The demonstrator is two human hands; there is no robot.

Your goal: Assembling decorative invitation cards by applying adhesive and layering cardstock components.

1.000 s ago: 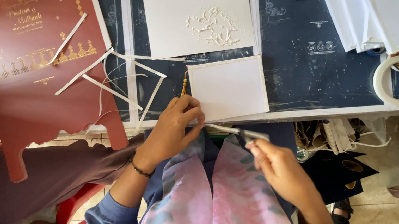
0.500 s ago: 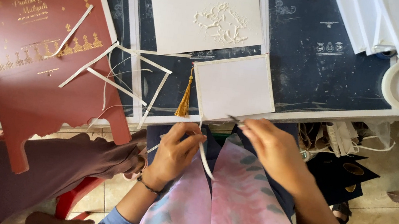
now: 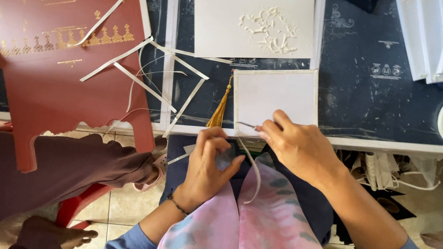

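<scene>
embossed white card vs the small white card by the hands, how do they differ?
The embossed card is larger and carries a raised ornament at its middle; the small card is plain. The embossed card lies untouched farther up the table; the small card sits at the table's edge with the right hand on it. Both are white and lie flat.

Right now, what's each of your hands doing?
Left hand: fingers curled shut, pinching a thin white strip.
Right hand: fingers pinched on a thin metal tool at the white card edge.
</scene>
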